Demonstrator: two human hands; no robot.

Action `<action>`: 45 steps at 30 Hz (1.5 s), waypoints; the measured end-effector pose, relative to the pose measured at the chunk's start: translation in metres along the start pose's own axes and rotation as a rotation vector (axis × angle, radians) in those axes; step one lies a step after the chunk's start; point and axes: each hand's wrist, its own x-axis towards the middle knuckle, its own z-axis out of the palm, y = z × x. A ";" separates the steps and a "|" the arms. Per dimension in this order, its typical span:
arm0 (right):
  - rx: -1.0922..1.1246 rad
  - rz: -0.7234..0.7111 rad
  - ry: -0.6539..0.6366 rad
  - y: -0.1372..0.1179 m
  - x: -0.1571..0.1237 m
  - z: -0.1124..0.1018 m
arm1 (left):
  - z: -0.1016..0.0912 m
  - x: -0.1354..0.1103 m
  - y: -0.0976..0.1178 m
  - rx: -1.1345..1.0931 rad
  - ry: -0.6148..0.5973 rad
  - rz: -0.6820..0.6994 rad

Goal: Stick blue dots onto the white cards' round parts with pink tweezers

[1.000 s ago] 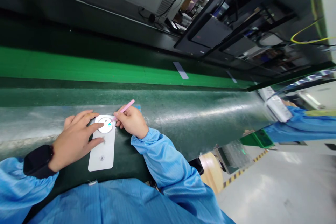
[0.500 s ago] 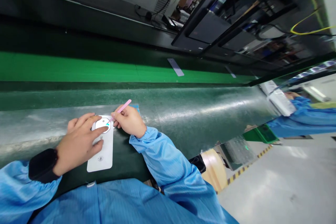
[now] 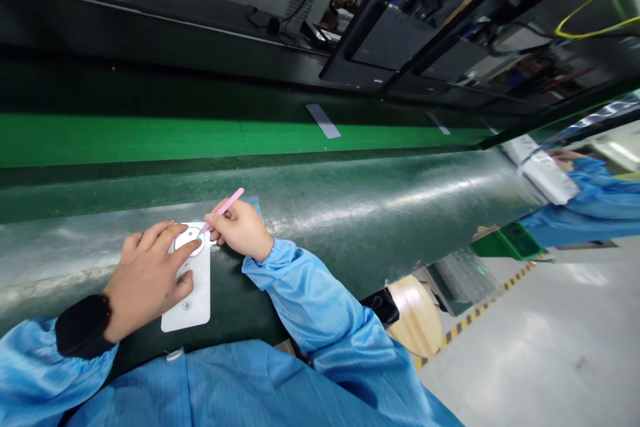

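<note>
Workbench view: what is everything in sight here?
bench: one, green, across the middle
card: one, white, on the bench
round disc: one, white, on the card
tweezers: one, pink, held by the right hand
roll: one, tan, right of the bench
bin: one, green, far right
co-worker: one, blue sleeve, far right
cable: one, yellow, top right
left hand: one, bare, on the disc
right hand: one, bare, beside the disc
wristband: one, black, left wrist
sleeves: two, blue, on the arms

My head-worn camera looks forward and down from the wearer's head, close over the left hand (image 3: 147,283) and right hand (image 3: 240,230), green bench mat (image 3: 350,207) crossing the frame, floor (image 3: 525,360) at right.
</note>
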 end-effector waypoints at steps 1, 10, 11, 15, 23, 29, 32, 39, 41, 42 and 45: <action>0.030 0.009 -0.008 -0.001 0.000 -0.001 | -0.001 0.000 0.000 0.014 0.007 0.008; 0.134 0.031 -0.043 -0.006 0.001 -0.001 | -0.007 0.002 0.002 0.073 0.009 0.050; 0.133 0.035 -0.045 -0.006 0.001 -0.001 | -0.008 0.003 0.002 0.096 0.019 0.064; 0.128 0.035 -0.045 -0.007 0.001 0.000 | -0.010 0.005 0.004 0.138 0.035 0.078; 0.169 0.032 -0.062 -0.006 0.003 0.000 | -0.004 0.002 0.002 0.112 0.036 0.056; 0.170 0.038 -0.070 -0.005 0.004 0.001 | -0.005 0.000 0.000 0.082 0.013 0.026; 0.170 0.031 -0.075 -0.004 0.004 0.001 | -0.005 0.000 0.001 0.069 0.003 0.016; 0.189 0.052 -0.072 -0.008 0.004 0.001 | -0.003 -0.001 -0.001 0.051 -0.009 -0.003; 0.191 0.052 -0.071 -0.009 0.004 0.001 | -0.002 -0.002 -0.002 0.024 -0.021 -0.029; 0.190 0.048 -0.071 -0.009 0.004 0.001 | -0.002 -0.002 -0.002 0.011 -0.027 -0.040; 0.189 0.030 -0.078 -0.007 0.005 0.001 | -0.002 -0.002 -0.002 -0.016 -0.042 -0.065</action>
